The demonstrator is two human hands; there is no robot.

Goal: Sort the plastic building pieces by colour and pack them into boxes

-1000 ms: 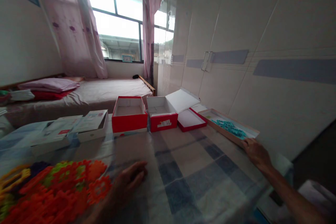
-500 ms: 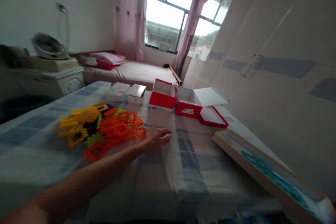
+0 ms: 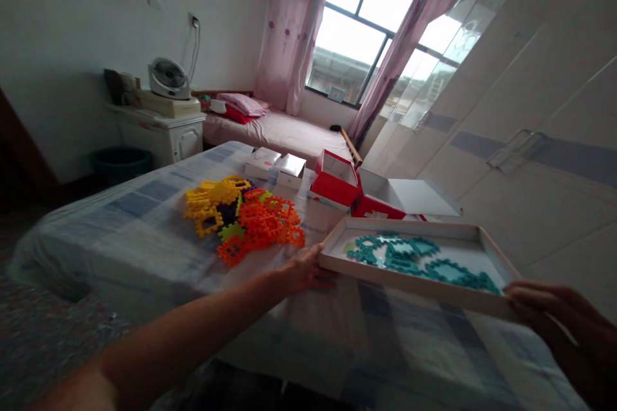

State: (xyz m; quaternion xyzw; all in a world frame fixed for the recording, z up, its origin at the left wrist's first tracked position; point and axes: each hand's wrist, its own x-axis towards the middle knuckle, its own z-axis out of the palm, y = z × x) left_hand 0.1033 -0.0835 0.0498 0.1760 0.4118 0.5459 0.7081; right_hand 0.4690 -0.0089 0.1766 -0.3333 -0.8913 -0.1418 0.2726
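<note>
A shallow white tray (image 3: 409,282) holding several teal plastic pieces (image 3: 414,258) is lifted above the checked table (image 3: 144,231). My right hand (image 3: 554,311) grips the tray's near right corner, fingers curled around the rim. My left hand (image 3: 306,270) touches the tray's left end, fingers closed on its edge. A pile of orange, yellow, green and purple plastic pieces (image 3: 243,218) lies on the table just left of my left hand.
Open red boxes (image 3: 335,180) and a red box with a white lid (image 3: 400,202) stand behind the tray. Two white boxes (image 3: 274,167) lie at the table's far edge. A wardrobe (image 3: 530,128) lines the right side. A bed (image 3: 279,128) and a cabinet with a fan (image 3: 166,80) stand beyond.
The tray has come up from the table's right edge and swung in front of me. My left hand moved right to its left end. The view turned left.
</note>
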